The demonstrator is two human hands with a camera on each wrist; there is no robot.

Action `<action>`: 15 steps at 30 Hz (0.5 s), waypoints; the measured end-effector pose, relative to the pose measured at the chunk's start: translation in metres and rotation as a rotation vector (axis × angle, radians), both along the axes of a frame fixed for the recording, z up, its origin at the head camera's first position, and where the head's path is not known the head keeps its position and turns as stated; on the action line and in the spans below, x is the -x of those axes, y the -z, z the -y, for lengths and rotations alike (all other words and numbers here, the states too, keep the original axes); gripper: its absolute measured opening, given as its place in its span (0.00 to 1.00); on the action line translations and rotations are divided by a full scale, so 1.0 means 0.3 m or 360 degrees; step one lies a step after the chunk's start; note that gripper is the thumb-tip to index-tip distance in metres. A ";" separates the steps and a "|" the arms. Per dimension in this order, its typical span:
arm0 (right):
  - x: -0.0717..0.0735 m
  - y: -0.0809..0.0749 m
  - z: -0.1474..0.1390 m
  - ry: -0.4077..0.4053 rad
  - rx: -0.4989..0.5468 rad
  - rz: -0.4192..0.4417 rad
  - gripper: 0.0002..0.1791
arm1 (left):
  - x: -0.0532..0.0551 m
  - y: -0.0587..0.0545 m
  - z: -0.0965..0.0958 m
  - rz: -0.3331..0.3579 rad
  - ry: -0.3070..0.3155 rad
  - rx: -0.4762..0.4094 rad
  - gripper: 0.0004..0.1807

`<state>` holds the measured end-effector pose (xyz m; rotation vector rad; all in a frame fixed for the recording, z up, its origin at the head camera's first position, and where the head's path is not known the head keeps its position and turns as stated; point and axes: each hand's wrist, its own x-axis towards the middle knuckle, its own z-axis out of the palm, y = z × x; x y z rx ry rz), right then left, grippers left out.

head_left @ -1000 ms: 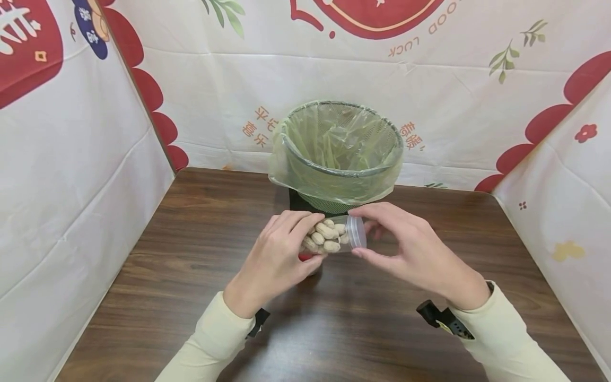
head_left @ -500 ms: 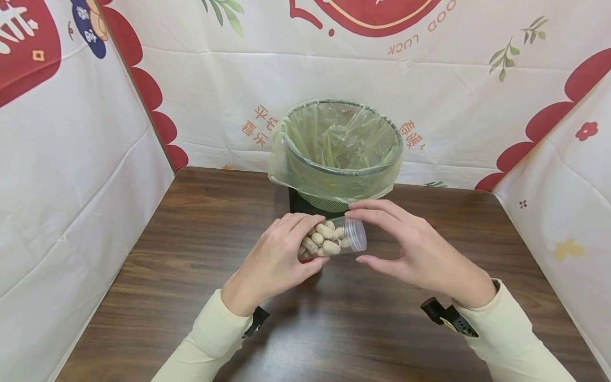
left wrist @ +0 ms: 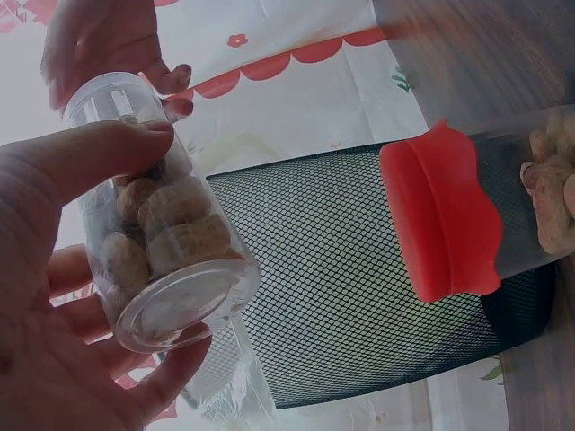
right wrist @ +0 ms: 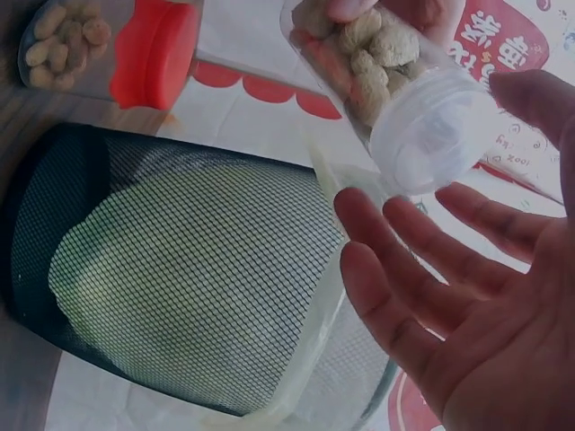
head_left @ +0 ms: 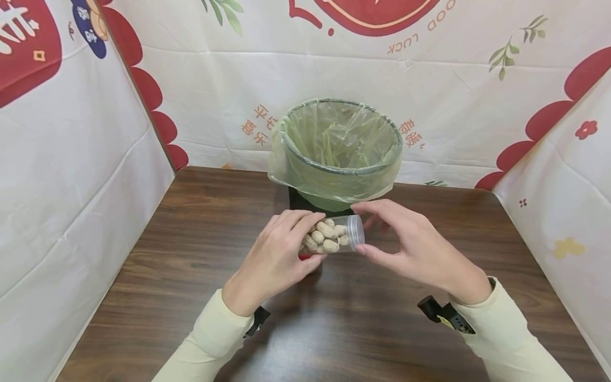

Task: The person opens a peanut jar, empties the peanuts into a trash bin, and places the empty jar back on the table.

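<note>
My left hand grips a small clear plastic jar of unshelled peanuts, held on its side in the air, its base in the palm. The translucent screw lid faces right. Around that lid my right hand stands with its fingers spread; the thumb is at the rim, and in the right wrist view the fingers look apart from it. Below the held jar a second clear jar with a red lid stands on the table, also holding peanuts; in the head view it is mostly hidden.
A black mesh wastebasket lined with a pale green bag stands right behind the hands. Printed white cloth closes off the back and both sides of the brown wood table.
My right fingers have lifted slightly off the lid, then come back round its rim. The left hand and the jar have tilted a little and returned to nearly the same place.
</note>
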<state>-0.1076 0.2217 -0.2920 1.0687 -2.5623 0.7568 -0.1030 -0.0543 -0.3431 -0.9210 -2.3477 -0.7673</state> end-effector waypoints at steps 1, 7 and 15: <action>0.000 0.003 0.002 -0.0006 0.0006 -0.0001 0.37 | 0.000 0.001 0.000 -0.0006 -0.0005 0.0004 0.36; -0.001 0.003 0.006 -0.0052 0.0031 -0.0045 0.34 | 0.003 0.006 0.000 0.0027 0.0013 -0.0014 0.36; -0.003 -0.014 0.003 -0.0174 0.0040 -0.0119 0.33 | 0.007 0.004 0.006 0.0394 0.0162 -0.0115 0.37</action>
